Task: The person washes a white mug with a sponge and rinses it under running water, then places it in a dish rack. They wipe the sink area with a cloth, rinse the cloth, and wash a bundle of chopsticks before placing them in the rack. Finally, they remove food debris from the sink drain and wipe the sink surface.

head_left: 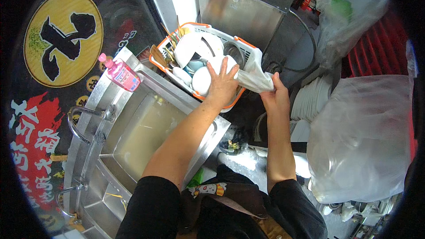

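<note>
The left side is occupied by a stainless-steel sink (pixel 170 90), in which cloudy water (pixel 152 132) is held. At the back, a steel cabinet (pixel 241 13) is seen. Between these two, just beyond the sink rim, a white slatted basket (pixel 245 42) with orange edges is placed; by what it is supported cannot be told. In it, white bowls (pixel 201 81) are piled, some of them tilted. Over its right edge a thin white sheet (pixel 254 77), film or cloth, is stretched. The outer end of this sheet is pinched by the right hand (pixel 275 96). The left hand (pixel 222 86) is laid on the bowls with fingers spread; whether the sheet is also gripped by it cannot be told. On the sink rim a pink pump bottle (pixel 121 75) is stood, and thin sticks (pixel 171 46) are gathered at the basket's left end.

If the sheet is pulled hard, the loosely stacked bowls may be dragged along and broken on the floor (pixel 252 161). By uneven pressing, a bowl might be tipped into the sink.
</note>
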### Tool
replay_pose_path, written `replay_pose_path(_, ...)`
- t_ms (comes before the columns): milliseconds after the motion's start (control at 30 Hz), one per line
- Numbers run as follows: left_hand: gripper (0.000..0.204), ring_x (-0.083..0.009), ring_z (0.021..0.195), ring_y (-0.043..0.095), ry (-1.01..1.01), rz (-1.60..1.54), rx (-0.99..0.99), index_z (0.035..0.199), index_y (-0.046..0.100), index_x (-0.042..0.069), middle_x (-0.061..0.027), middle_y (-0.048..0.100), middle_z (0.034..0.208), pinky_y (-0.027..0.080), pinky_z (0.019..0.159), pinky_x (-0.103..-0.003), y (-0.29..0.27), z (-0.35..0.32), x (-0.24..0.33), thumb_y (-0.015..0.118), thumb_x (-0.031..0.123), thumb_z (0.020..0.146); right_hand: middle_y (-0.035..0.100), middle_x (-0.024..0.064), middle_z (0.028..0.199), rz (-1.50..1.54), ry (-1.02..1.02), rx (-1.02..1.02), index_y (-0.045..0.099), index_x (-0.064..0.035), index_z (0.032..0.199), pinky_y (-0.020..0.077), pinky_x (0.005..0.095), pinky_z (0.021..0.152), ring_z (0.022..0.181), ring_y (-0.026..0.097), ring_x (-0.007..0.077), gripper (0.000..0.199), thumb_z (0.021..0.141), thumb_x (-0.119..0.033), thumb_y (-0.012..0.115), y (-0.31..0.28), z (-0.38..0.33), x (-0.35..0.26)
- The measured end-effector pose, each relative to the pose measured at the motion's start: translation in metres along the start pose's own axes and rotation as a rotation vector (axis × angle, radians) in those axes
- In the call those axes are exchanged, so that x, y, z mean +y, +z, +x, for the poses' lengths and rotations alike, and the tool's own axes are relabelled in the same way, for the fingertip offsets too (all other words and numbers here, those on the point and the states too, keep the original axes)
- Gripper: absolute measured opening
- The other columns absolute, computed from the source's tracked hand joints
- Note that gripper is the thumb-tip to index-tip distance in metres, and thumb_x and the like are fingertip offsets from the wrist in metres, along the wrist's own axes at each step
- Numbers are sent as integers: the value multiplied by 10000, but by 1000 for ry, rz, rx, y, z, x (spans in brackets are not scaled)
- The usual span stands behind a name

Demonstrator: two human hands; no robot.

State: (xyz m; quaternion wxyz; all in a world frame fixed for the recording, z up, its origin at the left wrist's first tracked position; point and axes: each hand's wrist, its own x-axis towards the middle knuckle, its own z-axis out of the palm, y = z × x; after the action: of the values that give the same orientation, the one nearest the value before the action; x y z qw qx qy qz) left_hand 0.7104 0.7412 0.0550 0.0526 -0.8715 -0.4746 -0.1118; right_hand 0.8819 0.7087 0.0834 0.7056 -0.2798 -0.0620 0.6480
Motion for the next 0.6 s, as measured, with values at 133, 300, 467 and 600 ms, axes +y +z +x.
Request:
replay_pose_path(133, 68, -432, 1368, 211, -2, 23, 41, 755, 730, 153, -68, 435, 1330, 191, 925, -809, 5, 7, -4, 678, 120, 727, 582, 193, 1144, -2, -15, 14, 526, 58, 1113, 436, 489, 992, 1088, 576, 301, 303, 988, -216, 489, -6, -6, 1)
replay_pose_path(300, 37, -431, 1354, 229, -25, -11, 114, 762, 737, 176, -60, 441, 1320, 204, 922, -800, 17, 10, -11, 708, 183, 740, 613, 150, 1079, -92, -48, -3, 543, 33, 1084, 443, 464, 987, 1037, 601, 271, 275, 982, -220, 505, 19, -24, 0)
replay_pose_path(467, 59, -423, 1353, 222, -26, 37, 67, 796, 749, 211, -50, 431, 1335, 209, 926, -791, 14, 12, -15, 721, 208, 744, 624, 122, 1047, -169, -74, -51, 555, 3, 1037, 459, 431, 962, 1003, 609, 239, 223, 976, -208, 517, 34, -31, 0)
replay_pose_path(600, 98, -431, 1374, 185, -35, 37, -24, 813, 753, 210, -49, 402, 1390, 176, 947, -792, 9, 14, -15, 721, 174, 728, 612, 92, 967, -88, -100, -63, 555, -11, 1012, 468, 436, 939, 965, 608, 228, 178, 964, -182, 542, 27, -11, -6)
